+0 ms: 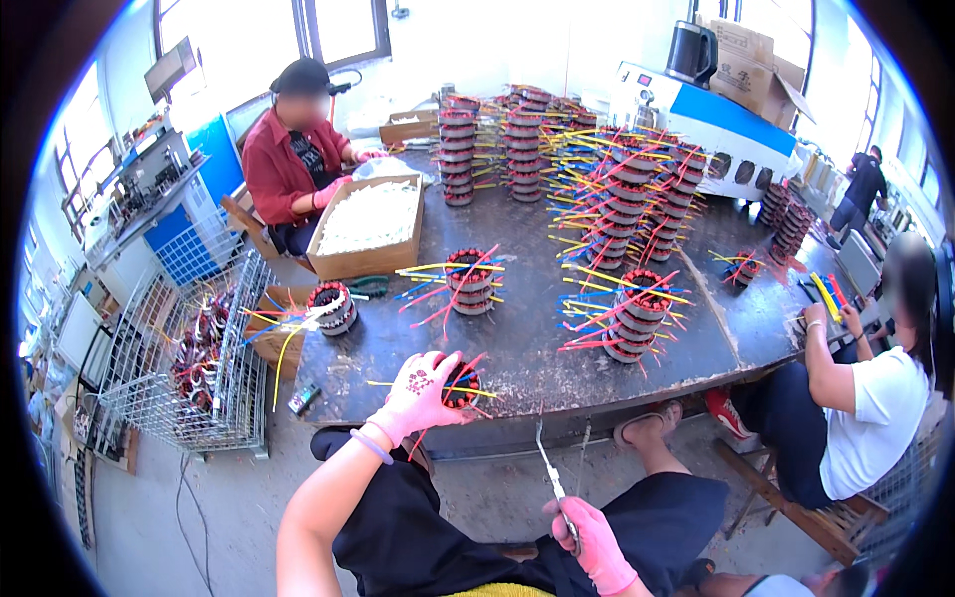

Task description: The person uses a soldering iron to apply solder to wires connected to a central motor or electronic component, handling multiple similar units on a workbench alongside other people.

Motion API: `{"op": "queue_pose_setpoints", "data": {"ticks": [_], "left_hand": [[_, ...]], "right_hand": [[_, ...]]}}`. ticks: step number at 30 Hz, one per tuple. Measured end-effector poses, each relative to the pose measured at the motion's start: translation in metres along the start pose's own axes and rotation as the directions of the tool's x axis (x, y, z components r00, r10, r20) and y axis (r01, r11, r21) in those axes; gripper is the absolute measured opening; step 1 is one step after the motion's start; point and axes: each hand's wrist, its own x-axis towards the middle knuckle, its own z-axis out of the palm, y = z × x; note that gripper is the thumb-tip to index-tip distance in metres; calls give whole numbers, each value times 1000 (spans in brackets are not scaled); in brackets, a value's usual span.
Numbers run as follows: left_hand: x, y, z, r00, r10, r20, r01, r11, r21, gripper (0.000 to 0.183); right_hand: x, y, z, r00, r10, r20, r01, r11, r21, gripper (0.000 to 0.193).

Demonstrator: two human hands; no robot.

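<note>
My left hand (421, 395), in a pink glove, is wrapped over a motor stator (461, 386) with red, yellow and blue wires, at the table's front edge. The glove hides much of the stator's near side. Lower right, over my lap, my pink-gloved right hand (589, 542) is closed on a slim tool (553, 476) with a white middle and a thin metal tip pointing up; its exact kind I cannot make out. A short stack of stators (470, 283) stands beyond my left hand, and another stack (637, 316) to its right. A single stator (332, 307) sits left.
Tall stator stacks (617, 199) with protruding wires fill the table's back. A carton of white pieces (370, 224) stands near a co-worker in red (269, 164). Wire baskets (189, 398) are at left. Another person in white (875, 418) sits right. A lighter-sized green object (303, 399) lies near the edge.
</note>
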Motion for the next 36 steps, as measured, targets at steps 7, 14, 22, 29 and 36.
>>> {"op": "queue_pose_setpoints", "data": {"ticks": [7,14,22,29,36], "left_hand": [[-9,-9,4,989,136,-50,-138,990,-33,108],[-15,0,2,975,220,-14,-219,975,32,101],[1,3,16,961,276,34,-277,961,24,104],[-2,-2,18,962,274,2,-274,962,-3,107],[-3,-10,5,992,121,-39,-122,992,-19,109]], "right_hand": [[7,8,0,996,-88,-5,88,990,107,33],[6,7,0,987,-160,21,161,987,-29,38],[11,14,-4,982,-190,2,190,977,-100,39],[8,4,7,998,-40,-55,36,997,-70,36],[4,-3,1,1000,4,-15,-6,990,-140,40]]}}
